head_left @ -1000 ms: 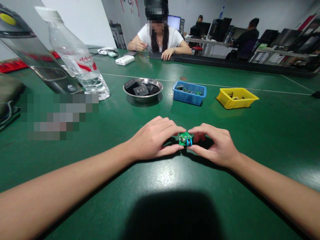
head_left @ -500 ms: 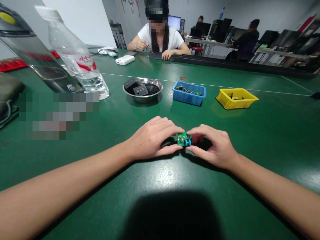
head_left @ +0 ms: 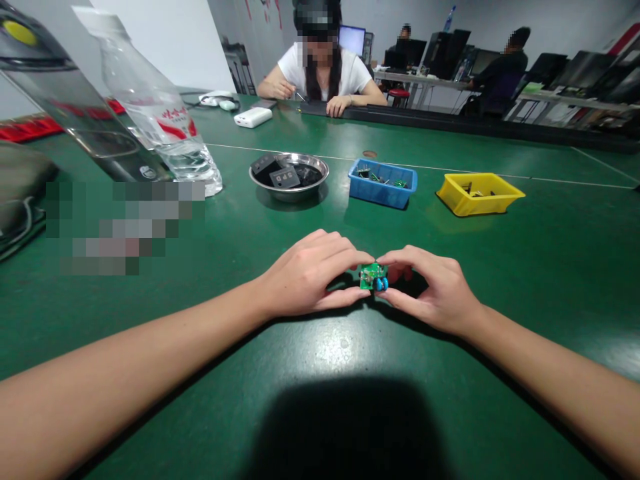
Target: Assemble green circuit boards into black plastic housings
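Note:
A small green circuit board (head_left: 369,275) with blue round parts at its lower right is held just above or on the green table (head_left: 310,373). My left hand (head_left: 320,273) pinches its left side between thumb and fingertips. From the right, my right hand (head_left: 433,287) grips the other side, thumb below and index finger above. Both hands rest low over the table, and the fingertips partly cover the board's edges. Beyond them stand a metal bowl (head_left: 320,185) of black plastic pieces, a blue bin (head_left: 383,193) with small green boards, and a yellow bin (head_left: 480,203) holding small dark parts.
At left stand a clear water bottle (head_left: 150,93) and a tall dark bottle (head_left: 95,127), beside a folded cloth item (head_left: 20,193). A white box-like device (head_left: 253,118) lies farther back. Across the table a person (head_left: 325,80) works with a thin tool near a long black bar (head_left: 450,122).
The whole scene has shifted slightly right and up in the view. Both hands keep their hold on the circuit board, with little visible movement.

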`<state>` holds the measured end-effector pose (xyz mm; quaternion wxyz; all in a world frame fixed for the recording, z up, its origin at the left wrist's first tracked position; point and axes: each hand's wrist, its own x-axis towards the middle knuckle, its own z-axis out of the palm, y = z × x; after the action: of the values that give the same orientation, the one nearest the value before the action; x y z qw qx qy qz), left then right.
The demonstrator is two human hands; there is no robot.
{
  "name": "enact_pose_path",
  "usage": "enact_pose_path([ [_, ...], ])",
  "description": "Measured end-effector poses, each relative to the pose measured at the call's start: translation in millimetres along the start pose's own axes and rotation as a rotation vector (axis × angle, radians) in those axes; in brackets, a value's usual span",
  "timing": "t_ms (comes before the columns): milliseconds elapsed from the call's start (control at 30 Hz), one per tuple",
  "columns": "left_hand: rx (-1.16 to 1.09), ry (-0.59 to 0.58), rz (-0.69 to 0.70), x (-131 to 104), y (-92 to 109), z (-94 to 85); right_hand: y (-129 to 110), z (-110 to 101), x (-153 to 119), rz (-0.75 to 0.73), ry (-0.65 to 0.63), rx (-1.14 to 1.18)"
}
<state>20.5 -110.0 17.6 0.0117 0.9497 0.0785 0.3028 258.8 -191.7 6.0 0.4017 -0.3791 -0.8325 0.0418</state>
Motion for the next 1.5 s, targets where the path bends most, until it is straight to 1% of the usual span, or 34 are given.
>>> enact_pose_path([
  [300, 0.017, 0.046, 0.025, 0.6, 0.8, 1.2, 1.4, -0.9, -0.5, 0.006, -0.053, -0.016],
  [500, 0.031, 0.083, 0.056, 0.8, 2.3, 0.6, -0.5, -1.0, 0.4, 0.033, -0.141, -0.031],
  [600, 0.015, 0.107, 0.071, 0.8, 2.8, 0.9, -0.5, 0.1, 0.1, 0.042, -0.16, -0.026],
  [667, -0.027, 0.122, 0.081, 0.6, 2.3, 1.8, -0.5, 0.9, -0.1, 0.043, -0.143, -0.025],
  [833, -0.126, 0.181, 0.056, -0.7, 0.5, 4.8, -3.7, 2.3, 0.6, 0.021, -0.002, 0.006],
  [967, -0.127, 0.191, 0.069, -0.8, 0.7, 4.9, -9.1, 3.0, 2.1, 0.031, -0.015, 0.087],
  [1100, -0.113, 0.218, 0.098, -0.8, 0.6, 4.5, -12.6, 4.0, 2.1, 0.14, -0.059, 0.184],
  [1333, -0.046, 0.188, 0.115, 0.3, 3.5, 3.9, -12.5, 4.7, 0.3, 0.407, -0.177, 0.462],
  [1400, -0.028, 0.187, 0.127, 0.8, 4.4, 3.2, -12.6, 4.3, 0.8, 0.443, -0.196, 0.509],
  [1500, -0.016, 0.172, 0.123, 1.1, 4.6, 2.1, -13.6, 3.0, 3.0, 0.443, -0.212, 0.559],
])
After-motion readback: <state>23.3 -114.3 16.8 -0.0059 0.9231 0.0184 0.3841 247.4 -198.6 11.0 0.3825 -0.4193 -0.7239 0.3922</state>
